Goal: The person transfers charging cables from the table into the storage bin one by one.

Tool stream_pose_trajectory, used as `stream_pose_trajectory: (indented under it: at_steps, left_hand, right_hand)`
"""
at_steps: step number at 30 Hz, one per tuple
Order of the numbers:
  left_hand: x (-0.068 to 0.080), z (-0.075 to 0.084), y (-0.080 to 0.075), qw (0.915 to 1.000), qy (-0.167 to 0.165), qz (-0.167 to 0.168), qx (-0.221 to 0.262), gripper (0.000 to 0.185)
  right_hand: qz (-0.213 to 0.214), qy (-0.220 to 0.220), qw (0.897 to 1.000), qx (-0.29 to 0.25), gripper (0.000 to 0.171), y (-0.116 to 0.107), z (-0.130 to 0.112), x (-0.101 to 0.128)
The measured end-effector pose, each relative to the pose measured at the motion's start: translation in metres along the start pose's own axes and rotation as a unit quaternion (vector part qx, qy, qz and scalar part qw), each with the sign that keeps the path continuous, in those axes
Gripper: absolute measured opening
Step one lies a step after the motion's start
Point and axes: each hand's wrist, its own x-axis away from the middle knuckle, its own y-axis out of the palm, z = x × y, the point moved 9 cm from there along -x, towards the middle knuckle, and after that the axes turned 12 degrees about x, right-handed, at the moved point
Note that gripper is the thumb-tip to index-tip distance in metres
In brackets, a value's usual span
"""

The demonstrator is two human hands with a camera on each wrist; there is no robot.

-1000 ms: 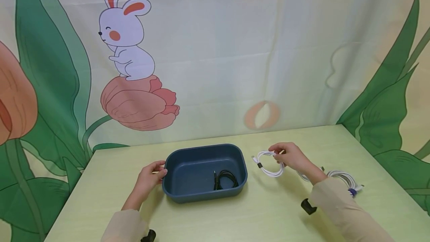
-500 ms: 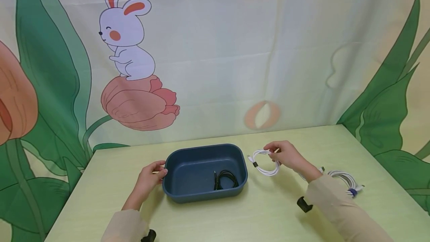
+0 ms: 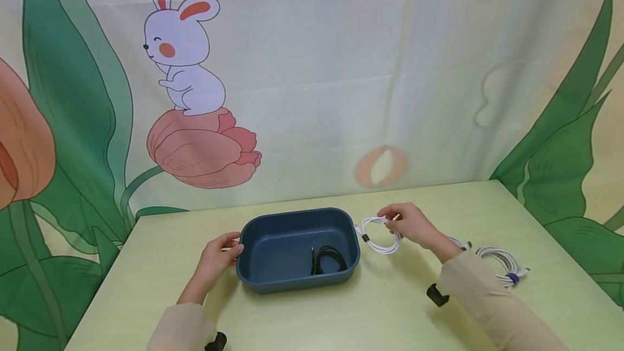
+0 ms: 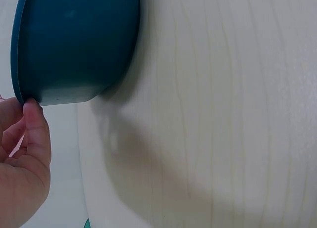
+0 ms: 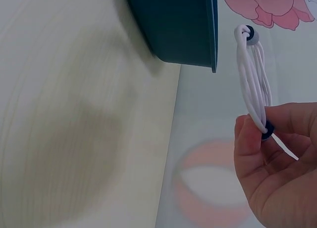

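Note:
A dark blue plastic bin [image 3: 258, 286] stands on the table with a coiled black cable [image 3: 329, 259] in its right part. My left hand [image 3: 218, 259] pinches the bin's left end at the rim; the left wrist view shows the thumb [image 4: 35, 129] right at the rim's edge. With thumb and fingertips my right hand [image 3: 409, 226] holds a coiled white cable [image 3: 385, 249], raised above the table just right of the bin. Dark ties bind this coil, seen edge-on in the right wrist view, where the fingers [image 5: 247, 139] grip its lower end.
On the right of the table [image 3: 312, 324] lies another white cable coil [image 3: 502, 258] with a blue tie, partly behind the right sleeve. Beside it shows a white cable end [image 3: 460, 244]. A printed cloth [image 3: 312, 96] hangs behind the table.
My right hand has moved left with the white cable, bringing the coil close to the bin's right rim. The left hand and the bin have stayed in place.

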Motion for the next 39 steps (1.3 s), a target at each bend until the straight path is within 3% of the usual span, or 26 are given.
stream_pose_trajectory:
  at_steps: [39]
  left_hand:
    - [-0.002, -0.001, -0.001, 1.0, 0.0, 0.001, 0.001, 0.038]
  right_hand:
    - [-0.004, -0.019, 1.0, -0.001, 0.025, 0.01, -0.019, -0.015]
